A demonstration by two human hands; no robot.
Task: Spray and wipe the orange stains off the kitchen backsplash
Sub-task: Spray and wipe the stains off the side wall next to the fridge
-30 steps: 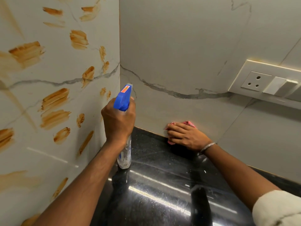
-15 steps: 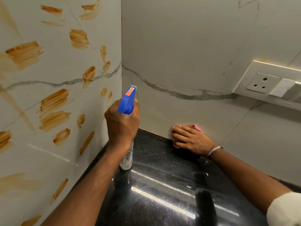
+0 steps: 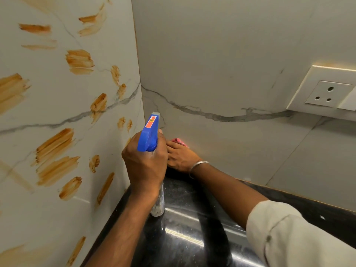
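The left hand (image 3: pixel 146 164) is wrapped tight around the neck of 1 spray bottle (image 3: pixel 149 135) and holds it upright over the black counter (image 3: pixel 192 237). The bottle has a blue top and a clear bottom. Its nose points at the corner where the 2 walls meet.

The right hand (image 3: pixel 182 155) is just behind the bottle and partly hidden by it. The fingers that show lie flat and press 1 pink cloth (image 3: pixel 178 140) against the bottom of the back wall (image 3: pixel 212 54). That wrist has 1 silver bangle (image 3: pixel 198 166), and a pale sleeve (image 3: pixel 298 237) covers the arm lower down.

Left of the bottle, the side wall (image 3: pixel 57 97) has at least 15 orange stains (image 3: pixel 55 143) smeared on it. Far to the right of the bottle, 1 white socket plate (image 3: pixel 327 93) with 3 holes sits on the back wall.
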